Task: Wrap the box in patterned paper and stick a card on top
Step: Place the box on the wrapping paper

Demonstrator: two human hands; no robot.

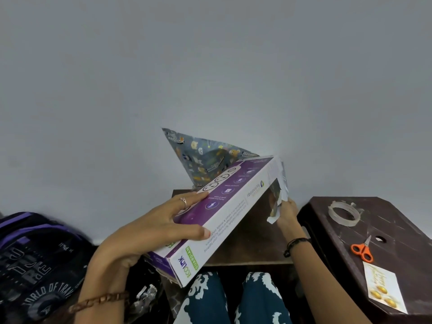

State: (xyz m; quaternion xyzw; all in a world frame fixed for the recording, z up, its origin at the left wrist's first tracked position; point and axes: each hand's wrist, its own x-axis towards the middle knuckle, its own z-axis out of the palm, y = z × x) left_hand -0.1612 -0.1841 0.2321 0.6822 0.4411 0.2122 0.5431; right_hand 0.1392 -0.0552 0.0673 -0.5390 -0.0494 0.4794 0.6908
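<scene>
A plain room in a home: bare grey wall point(210, 66), a backpack point(35, 258) and dark plastic stools point(397, 220) serving as a desk.

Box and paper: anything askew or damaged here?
Yes. The box is tilted up off the table in the left hand, still mostly bare. The patterned paper sticks up behind it, and the strip pinched by the right hand looks crumpled and ragged.
</scene>
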